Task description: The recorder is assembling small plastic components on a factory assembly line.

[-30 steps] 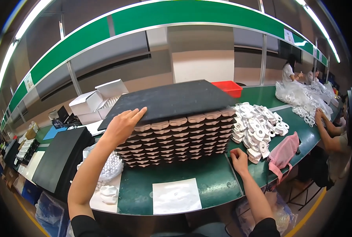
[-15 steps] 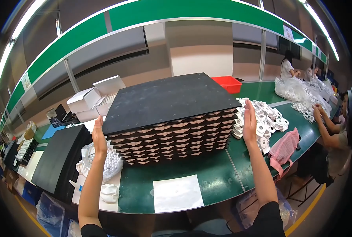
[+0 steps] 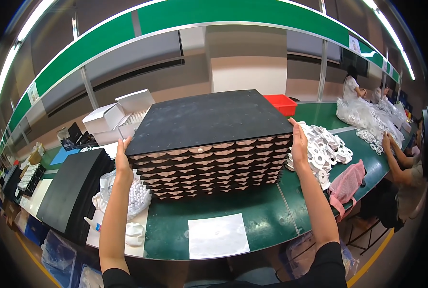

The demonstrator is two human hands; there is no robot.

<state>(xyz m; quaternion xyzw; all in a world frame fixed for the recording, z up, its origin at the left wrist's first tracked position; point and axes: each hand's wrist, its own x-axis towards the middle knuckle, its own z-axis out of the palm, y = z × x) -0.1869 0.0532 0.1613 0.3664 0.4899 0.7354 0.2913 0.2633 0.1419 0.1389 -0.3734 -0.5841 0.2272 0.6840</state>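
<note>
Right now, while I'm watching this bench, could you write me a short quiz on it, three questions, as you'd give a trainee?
1. True or false: the left hand and the right hand are at opposite sides of the layered black stack.

2. What colour is the open bin behind the stack's right end?
a) blue
b) red
c) yellow

3. Fill in the blank: in front of the stack, a white ____ lies flat on the green table.

Key: 1. True. 2. b. 3. Sheet.
</note>
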